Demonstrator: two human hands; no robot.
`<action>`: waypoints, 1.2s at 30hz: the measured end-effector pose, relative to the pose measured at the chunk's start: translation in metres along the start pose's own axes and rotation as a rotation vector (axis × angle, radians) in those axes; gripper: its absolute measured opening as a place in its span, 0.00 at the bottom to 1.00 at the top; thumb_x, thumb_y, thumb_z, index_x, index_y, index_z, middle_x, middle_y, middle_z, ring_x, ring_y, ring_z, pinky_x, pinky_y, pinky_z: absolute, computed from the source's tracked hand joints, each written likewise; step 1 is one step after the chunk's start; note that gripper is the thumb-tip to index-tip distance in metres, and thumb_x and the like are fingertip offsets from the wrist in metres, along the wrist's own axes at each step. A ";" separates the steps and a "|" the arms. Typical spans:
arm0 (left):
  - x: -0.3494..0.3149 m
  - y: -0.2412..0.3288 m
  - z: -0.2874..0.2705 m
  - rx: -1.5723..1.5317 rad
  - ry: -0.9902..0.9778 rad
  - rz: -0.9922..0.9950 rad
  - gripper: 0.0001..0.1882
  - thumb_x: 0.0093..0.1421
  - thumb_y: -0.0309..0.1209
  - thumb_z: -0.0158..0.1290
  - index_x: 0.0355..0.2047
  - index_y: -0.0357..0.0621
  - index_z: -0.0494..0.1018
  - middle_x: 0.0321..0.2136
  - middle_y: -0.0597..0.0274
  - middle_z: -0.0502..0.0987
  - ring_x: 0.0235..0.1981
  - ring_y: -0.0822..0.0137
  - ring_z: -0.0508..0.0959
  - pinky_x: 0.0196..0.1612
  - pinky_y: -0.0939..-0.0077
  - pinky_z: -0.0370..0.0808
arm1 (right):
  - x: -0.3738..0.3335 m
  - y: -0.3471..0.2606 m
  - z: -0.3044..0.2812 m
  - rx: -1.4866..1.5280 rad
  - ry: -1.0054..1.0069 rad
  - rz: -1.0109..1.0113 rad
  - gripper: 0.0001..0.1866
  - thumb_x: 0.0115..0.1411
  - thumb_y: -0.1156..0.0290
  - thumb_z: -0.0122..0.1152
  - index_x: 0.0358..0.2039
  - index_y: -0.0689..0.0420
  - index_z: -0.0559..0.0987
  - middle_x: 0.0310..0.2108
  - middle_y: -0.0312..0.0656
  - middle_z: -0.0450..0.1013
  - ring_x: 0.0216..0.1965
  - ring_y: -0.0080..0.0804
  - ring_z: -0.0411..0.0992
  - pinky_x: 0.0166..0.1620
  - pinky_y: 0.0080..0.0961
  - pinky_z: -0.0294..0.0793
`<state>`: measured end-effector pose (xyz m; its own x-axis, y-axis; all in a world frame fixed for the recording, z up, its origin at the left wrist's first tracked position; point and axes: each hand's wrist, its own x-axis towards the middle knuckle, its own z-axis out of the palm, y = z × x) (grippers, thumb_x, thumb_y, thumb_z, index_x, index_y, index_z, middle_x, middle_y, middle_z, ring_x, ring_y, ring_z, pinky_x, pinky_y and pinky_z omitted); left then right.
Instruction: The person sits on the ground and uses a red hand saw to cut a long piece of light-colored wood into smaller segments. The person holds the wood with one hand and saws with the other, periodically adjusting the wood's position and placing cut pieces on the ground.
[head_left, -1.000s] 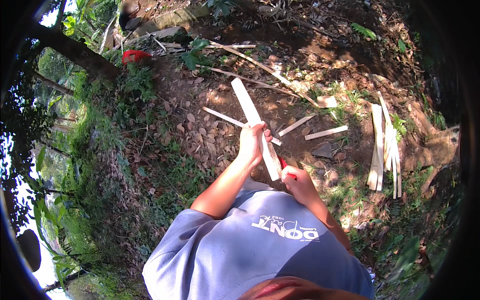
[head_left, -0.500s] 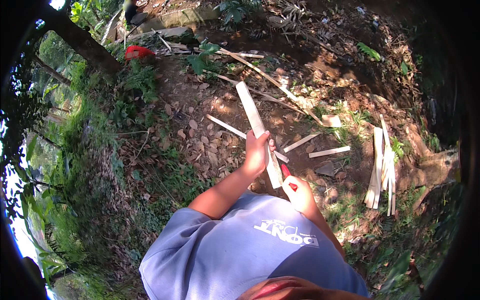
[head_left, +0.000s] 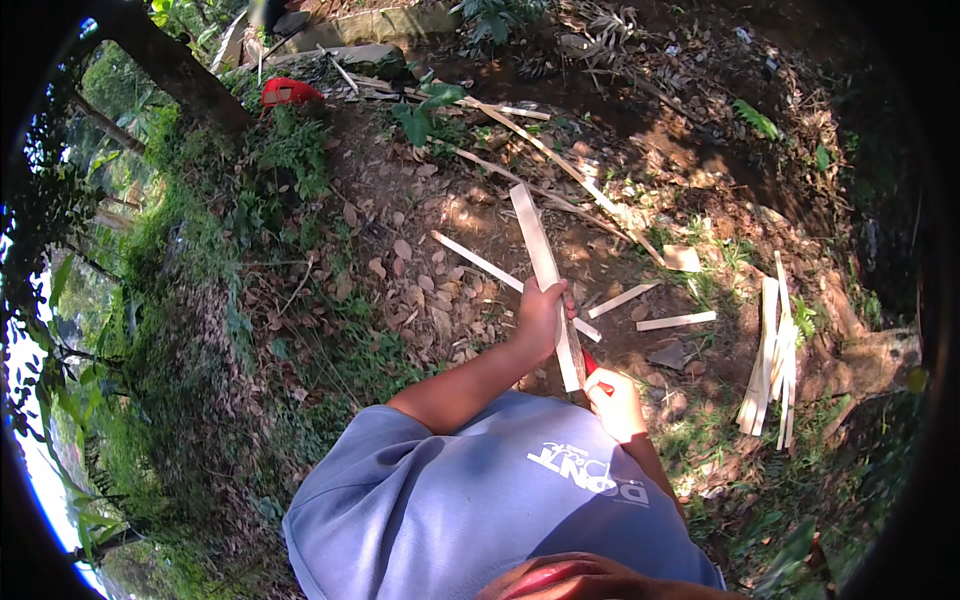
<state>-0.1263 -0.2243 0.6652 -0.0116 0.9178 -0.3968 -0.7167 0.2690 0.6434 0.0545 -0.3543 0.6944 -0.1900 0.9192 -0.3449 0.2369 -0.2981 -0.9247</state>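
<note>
My left hand (head_left: 543,318) is wrapped round the middle of a long, flat, pale wooden slat (head_left: 535,236). The slat slants in front of my chest, its far end pointing up and slightly left, its near end close to my shirt. In my closed right hand (head_left: 618,408) is a red-handled tool (head_left: 591,362), seen just right of the slat's lower end. Much of the tool is hidden by my fingers, so its exact kind is unclear. It sits very close to the slat's right edge; whether they touch I cannot tell.
Beyond my hands a narrow strip (head_left: 474,260) and two short pieces (head_left: 622,300) lie on leaf-strewn soil. A bundle of pale slats (head_left: 768,355) lies at right. Long strips (head_left: 560,165) lie farther off, near a red object (head_left: 290,92). A tree trunk (head_left: 180,75) stands at far left.
The whole view has shifted, so the ground and its pieces appear farther right and lower. The slat has swung slightly right, and the gap between it and the red-handled tool has narrowed.
</note>
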 end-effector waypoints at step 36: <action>0.016 0.019 -0.048 -0.036 -0.023 -0.083 0.09 0.67 0.25 0.53 0.44 0.39 0.66 0.30 0.57 0.73 0.25 0.66 0.77 0.28 0.68 0.78 | 0.033 -0.028 0.061 0.090 -0.035 0.094 0.19 0.74 0.57 0.60 0.30 0.58 0.77 0.20 0.25 0.63 0.22 0.13 0.58 0.26 0.19 0.56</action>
<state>-0.1741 -0.2183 0.6394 0.0643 0.8994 -0.4323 -0.7394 0.3339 0.5846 -0.0169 -0.3310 0.6994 -0.2046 0.8769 -0.4349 0.1688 -0.4060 -0.8981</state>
